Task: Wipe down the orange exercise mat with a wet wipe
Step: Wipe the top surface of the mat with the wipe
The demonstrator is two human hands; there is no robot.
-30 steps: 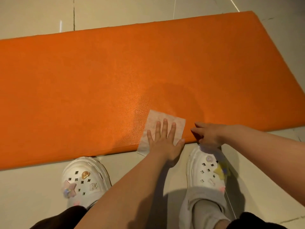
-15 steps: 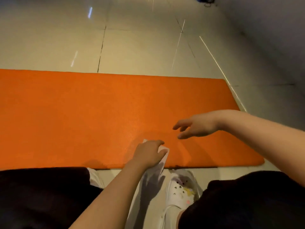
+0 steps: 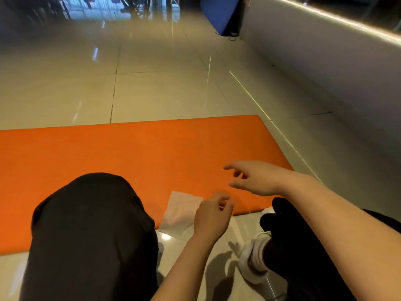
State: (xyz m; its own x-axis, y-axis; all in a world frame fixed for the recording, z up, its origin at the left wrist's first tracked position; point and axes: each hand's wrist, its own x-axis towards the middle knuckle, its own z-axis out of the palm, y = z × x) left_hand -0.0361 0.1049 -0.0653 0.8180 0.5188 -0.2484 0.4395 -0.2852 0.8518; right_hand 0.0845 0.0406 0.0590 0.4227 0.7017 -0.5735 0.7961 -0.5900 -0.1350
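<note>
A glossy tiled floor (image 3: 152, 88) runs toward a grey wall (image 3: 325, 61), with the orange mat (image 3: 130, 153) laid flat across it. The wipe (image 3: 181, 210) lies loose over the mat's near edge, partly on the tiles. The left hand (image 3: 211, 216) hovers just beside it, fingers loosely curled and holding nothing; the right hand (image 3: 257, 177) hangs spread above the mat. Wiping looks paused; next, the left hand needs to press the wipe down again.

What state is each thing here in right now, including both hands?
Orange mat: unrolled, flat on the floor.
Wet wipe: spread out, lying over the mat's near edge.
Left hand: loosely curled beside the wipe, gripping nothing.
Right hand: open above the mat, empty.
</note>
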